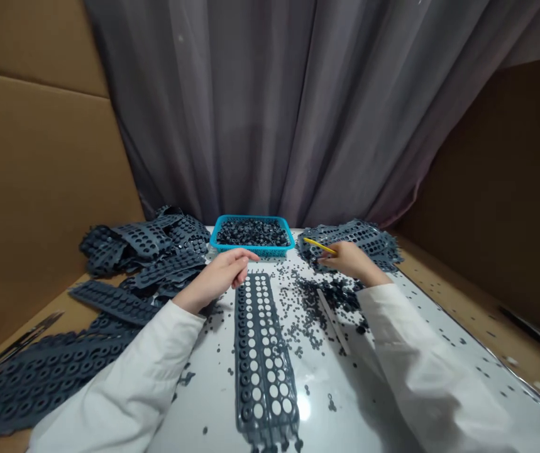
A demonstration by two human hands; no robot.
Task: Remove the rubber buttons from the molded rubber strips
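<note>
A dark grey perforated rubber sheet (261,358) lies lengthwise on the white board (340,402), with most of its round pieces punched out. My left hand (217,278) hangs just above the sheet's far end, fingers loosely curled and holding nothing I can see. My right hand (351,261) pinches a yellow stick (319,246), whose tip points over a crumpled rubber sheet (349,242). A blue plastic basket (252,245) stands beyond my hands, filled with small dark rubber pieces (253,233). Many loose pieces (305,314) are scattered below my right hand.
Stacked punched rubber sheets (142,242) pile up at the left, and a long strip (38,384) runs under my left sleeve. Thread snips (21,343) lie on the brown tabletop. A thin metal strip (333,321) lies on the board. Cardboard walls and a grey curtain (251,107) enclose the bench.
</note>
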